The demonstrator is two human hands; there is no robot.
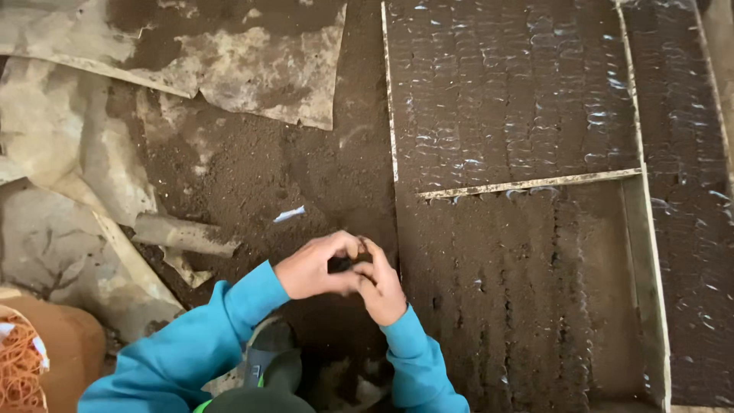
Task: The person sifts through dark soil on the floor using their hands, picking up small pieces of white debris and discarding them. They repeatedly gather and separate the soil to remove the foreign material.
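- A dirt floor [252, 168] spread with dark, loose soil filled the view, with worn, stained sheeting [260, 69] lying across its upper left.
- At the centre, a small dark lump of soil [342, 264] sat wedged between the person's two hands, just above the soil-covered ground and close to the near corner of the planting bed.
- The left hand [315, 268] curled over the lump, fingers bent down around it; the right hand [380, 284] pressed in from the other side, fingertips meeting those of the left. Both were closed on the lump, not spread.
- The lump looked light, soft and crumbly, likely to break apart under a hard squeeze; a cupped hold from both sides, bearing on its bulk and not on an edge, would seem to suit it best.
- Both arms wore bright blue sleeves [206, 336].
- To the right lay rows of small soil-filled bags [505, 92], packed tight and framed by pale wooden strips [527, 183]; their clear rims caught the light.
- A scrap of pale paper [289, 214] lay on the soil above the hands, and a dusty pipe-like piece [183, 233] rested to the left.
- An orange mesh bundle [19, 367] showed at the lower left corner.
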